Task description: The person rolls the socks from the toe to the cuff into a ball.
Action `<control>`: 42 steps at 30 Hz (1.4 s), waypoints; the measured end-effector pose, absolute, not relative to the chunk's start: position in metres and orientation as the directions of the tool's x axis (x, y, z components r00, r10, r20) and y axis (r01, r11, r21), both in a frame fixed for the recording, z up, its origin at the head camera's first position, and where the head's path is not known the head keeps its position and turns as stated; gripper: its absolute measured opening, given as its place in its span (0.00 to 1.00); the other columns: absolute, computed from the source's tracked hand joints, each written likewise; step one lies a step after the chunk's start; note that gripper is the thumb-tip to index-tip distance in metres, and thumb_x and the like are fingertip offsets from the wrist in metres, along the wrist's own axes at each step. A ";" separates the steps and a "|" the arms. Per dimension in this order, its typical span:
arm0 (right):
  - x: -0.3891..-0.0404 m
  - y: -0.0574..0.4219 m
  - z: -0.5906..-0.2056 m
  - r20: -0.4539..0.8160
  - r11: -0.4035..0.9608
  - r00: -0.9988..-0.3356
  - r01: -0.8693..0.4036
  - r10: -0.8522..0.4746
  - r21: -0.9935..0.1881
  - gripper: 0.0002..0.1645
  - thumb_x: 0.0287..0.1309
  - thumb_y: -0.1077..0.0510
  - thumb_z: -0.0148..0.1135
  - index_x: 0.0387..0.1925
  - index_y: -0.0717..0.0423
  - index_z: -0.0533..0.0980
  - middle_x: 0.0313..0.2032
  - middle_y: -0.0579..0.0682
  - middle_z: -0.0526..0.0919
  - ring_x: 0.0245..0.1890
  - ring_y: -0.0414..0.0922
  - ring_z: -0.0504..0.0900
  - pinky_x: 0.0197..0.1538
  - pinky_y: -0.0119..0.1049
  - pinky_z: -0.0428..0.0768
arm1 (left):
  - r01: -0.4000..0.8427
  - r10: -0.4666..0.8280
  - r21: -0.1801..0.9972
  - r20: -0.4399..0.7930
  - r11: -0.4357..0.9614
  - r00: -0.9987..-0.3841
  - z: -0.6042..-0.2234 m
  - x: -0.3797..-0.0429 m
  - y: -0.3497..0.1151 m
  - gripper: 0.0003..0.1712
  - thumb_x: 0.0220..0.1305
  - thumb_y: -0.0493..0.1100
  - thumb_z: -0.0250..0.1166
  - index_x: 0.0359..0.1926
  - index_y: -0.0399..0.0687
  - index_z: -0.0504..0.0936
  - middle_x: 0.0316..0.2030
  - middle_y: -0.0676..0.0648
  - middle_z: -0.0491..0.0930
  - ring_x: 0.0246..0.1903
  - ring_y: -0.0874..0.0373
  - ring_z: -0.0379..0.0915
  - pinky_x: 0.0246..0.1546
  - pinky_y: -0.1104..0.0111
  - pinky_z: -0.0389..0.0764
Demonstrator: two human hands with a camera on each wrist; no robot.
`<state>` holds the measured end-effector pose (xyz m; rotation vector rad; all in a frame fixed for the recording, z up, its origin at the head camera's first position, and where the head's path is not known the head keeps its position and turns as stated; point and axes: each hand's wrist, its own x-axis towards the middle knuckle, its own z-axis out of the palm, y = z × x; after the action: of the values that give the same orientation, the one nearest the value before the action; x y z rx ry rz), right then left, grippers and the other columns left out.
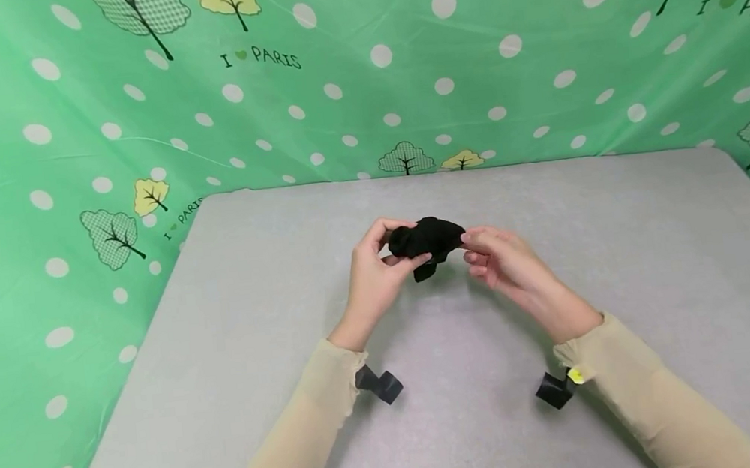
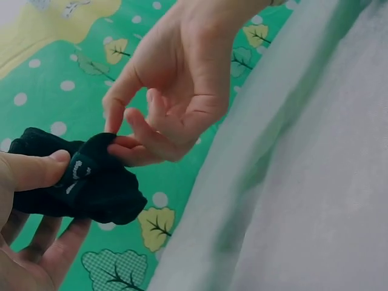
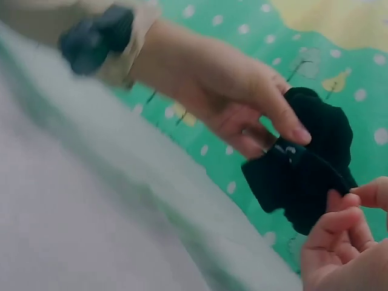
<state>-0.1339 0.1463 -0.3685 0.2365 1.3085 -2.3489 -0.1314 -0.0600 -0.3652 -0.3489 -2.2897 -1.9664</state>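
Observation:
A rolled bundle of black cloth, which looks like a pair of socks (image 1: 435, 236), is held up above the table between both hands. Small white marks (image 2: 80, 173) show on its side. My left hand (image 1: 375, 268) grips the left part, thumb on the near side and fingers behind and beneath. From the right, my right hand (image 1: 512, 267) pinches the edge of the cloth between thumb and forefinger, its other fingers loosely curled. A short flap (image 1: 424, 271) hangs from the underside. In the right wrist view the pinched edge (image 3: 347, 187) is pulled to a point.
A grey table (image 1: 222, 339) lies beneath the hands. Behind and to the left hangs a green cloth (image 1: 332, 65) with white dots and printed trees. Each wrist carries a black camera mount: the left one (image 1: 384, 385) and the right one (image 1: 554, 390).

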 end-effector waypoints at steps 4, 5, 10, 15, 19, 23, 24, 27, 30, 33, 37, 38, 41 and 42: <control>-0.136 0.147 -0.373 -0.355 -0.689 -0.826 0.562 -0.437 -0.459 0.12 0.72 0.64 0.47 0.29 0.54 0.67 0.21 0.43 0.66 0.21 0.34 0.56 0.28 0.23 0.50 | 0.235 0.113 0.961 0.220 0.146 -0.969 -0.365 -0.133 -0.059 0.21 0.50 0.29 0.76 0.46 0.43 0.80 0.47 0.43 0.81 0.45 0.55 0.77 0.40 0.66 0.85; -0.137 0.148 -0.374 -0.347 -0.711 -0.813 0.579 -0.468 -0.400 0.11 0.72 0.63 0.47 0.29 0.54 0.65 0.21 0.43 0.64 0.21 0.34 0.53 0.29 0.24 0.48 | 0.229 0.110 0.962 0.215 0.147 -0.971 -0.365 -0.134 -0.059 0.21 0.51 0.30 0.76 0.46 0.42 0.80 0.46 0.42 0.81 0.44 0.56 0.77 0.39 0.69 0.85; -0.140 0.151 -0.377 -0.297 -0.715 -0.790 0.612 -0.536 -0.338 0.05 0.70 0.61 0.49 0.34 0.56 0.66 0.23 0.45 0.62 0.23 0.36 0.46 0.31 0.26 0.46 | 0.208 0.037 0.977 0.206 0.046 -0.978 -0.364 -0.138 -0.063 0.22 0.49 0.27 0.75 0.47 0.37 0.79 0.42 0.43 0.82 0.37 0.63 0.76 0.38 0.76 0.78; -0.143 0.155 -0.380 -0.269 -0.704 -0.806 0.592 -0.528 -0.391 0.03 0.70 0.62 0.50 0.37 0.56 0.68 0.26 0.46 0.68 0.24 0.36 0.44 0.32 0.26 0.47 | 0.054 0.083 0.951 0.083 -0.305 -0.993 -0.359 -0.137 -0.069 0.22 0.53 0.18 0.66 0.45 0.41 0.77 0.40 0.49 0.78 0.37 0.63 0.80 0.38 0.74 0.84; -0.144 0.149 -0.384 -0.275 -0.671 -0.794 0.606 -0.542 -0.428 0.08 0.72 0.61 0.49 0.33 0.56 0.69 0.25 0.46 0.69 0.24 0.37 0.46 0.32 0.26 0.49 | -0.050 0.149 0.897 0.018 -0.440 -0.989 -0.357 -0.133 -0.069 0.25 0.56 0.15 0.58 0.43 0.48 0.76 0.41 0.49 0.78 0.39 0.61 0.82 0.37 0.72 0.86; -0.141 0.139 -0.387 -0.303 -0.646 -0.767 0.641 -0.565 -0.415 0.08 0.67 0.64 0.54 0.30 0.55 0.69 0.25 0.46 0.70 0.23 0.38 0.50 0.31 0.27 0.53 | -0.037 0.169 0.907 0.038 -0.419 -0.985 -0.355 -0.133 -0.064 0.24 0.56 0.16 0.60 0.43 0.48 0.76 0.47 0.50 0.77 0.43 0.62 0.81 0.38 0.71 0.86; -0.140 0.137 -0.387 -0.315 -0.641 -0.769 0.638 -0.556 -0.426 0.07 0.67 0.64 0.55 0.31 0.55 0.70 0.24 0.45 0.69 0.23 0.38 0.51 0.31 0.27 0.55 | -0.026 0.168 0.915 0.045 -0.402 -0.985 -0.355 -0.134 -0.063 0.23 0.56 0.17 0.62 0.43 0.47 0.75 0.49 0.51 0.77 0.44 0.62 0.81 0.38 0.71 0.86; -0.137 0.135 -0.386 -0.342 -0.610 -0.810 0.585 -0.477 -0.534 0.08 0.70 0.63 0.54 0.31 0.52 0.71 0.26 0.44 0.70 0.23 0.37 0.56 0.31 0.26 0.59 | -0.004 0.148 0.946 0.046 -0.324 -0.988 -0.354 -0.136 -0.060 0.21 0.55 0.20 0.66 0.45 0.45 0.75 0.51 0.52 0.77 0.44 0.62 0.80 0.37 0.71 0.86; -0.131 0.135 -0.383 -0.285 -0.468 -0.917 0.390 -0.281 -0.793 0.08 0.72 0.61 0.53 0.33 0.49 0.71 0.27 0.40 0.72 0.24 0.36 0.63 0.30 0.25 0.66 | 0.020 0.103 0.973 0.045 -0.231 -0.994 -0.354 -0.138 -0.059 0.21 0.55 0.24 0.69 0.47 0.40 0.75 0.46 0.49 0.78 0.42 0.62 0.79 0.37 0.69 0.86; -0.125 0.132 -0.377 -0.004 -0.132 -0.998 0.013 -0.065 -0.991 0.04 0.68 0.65 0.57 0.37 0.54 0.73 0.30 0.41 0.75 0.26 0.35 0.70 0.31 0.24 0.73 | 0.031 0.064 0.988 0.041 -0.154 -0.997 -0.355 -0.141 -0.059 0.21 0.54 0.27 0.71 0.48 0.38 0.74 0.43 0.47 0.78 0.40 0.61 0.78 0.37 0.68 0.87; -0.122 0.124 -0.371 0.484 0.351 -0.870 -0.483 -0.090 -0.802 0.06 0.58 0.68 0.68 0.37 0.62 0.78 0.33 0.50 0.80 0.32 0.40 0.78 0.35 0.26 0.78 | 0.037 0.054 0.994 0.042 -0.099 -0.998 -0.357 -0.142 -0.056 0.22 0.56 0.30 0.71 0.50 0.37 0.72 0.50 0.44 0.77 0.44 0.59 0.77 0.37 0.68 0.87; -0.123 0.122 -0.370 0.557 0.419 -0.820 -0.555 -0.132 -0.718 0.07 0.56 0.67 0.70 0.37 0.63 0.79 0.33 0.52 0.81 0.33 0.41 0.79 0.37 0.28 0.79 | 0.038 0.056 0.996 0.043 -0.086 -0.998 -0.357 -0.141 -0.055 0.23 0.57 0.31 0.71 0.50 0.37 0.71 0.50 0.42 0.77 0.44 0.59 0.77 0.37 0.68 0.87; -0.123 0.118 -0.370 0.656 0.551 -0.726 -0.640 -0.206 -0.536 0.12 0.52 0.64 0.75 0.36 0.61 0.79 0.32 0.53 0.80 0.33 0.44 0.80 0.37 0.34 0.81 | 0.034 0.075 0.999 0.037 -0.034 -0.997 -0.358 -0.140 -0.051 0.24 0.58 0.34 0.71 0.52 0.38 0.69 0.47 0.40 0.78 0.44 0.58 0.76 0.39 0.68 0.86; -0.124 0.117 -0.370 0.661 0.579 -0.720 -0.637 -0.210 -0.510 0.12 0.51 0.64 0.75 0.36 0.61 0.79 0.33 0.53 0.81 0.32 0.45 0.81 0.37 0.36 0.82 | 0.035 0.082 0.999 0.036 -0.019 -0.996 -0.359 -0.139 -0.051 0.25 0.58 0.34 0.71 0.53 0.39 0.69 0.46 0.40 0.79 0.44 0.58 0.76 0.43 0.67 0.85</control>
<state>-0.1236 0.1172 -0.3700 -0.9669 3.2537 -1.4822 -0.1389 -0.0510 -0.3588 -0.1319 -2.2231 -2.2621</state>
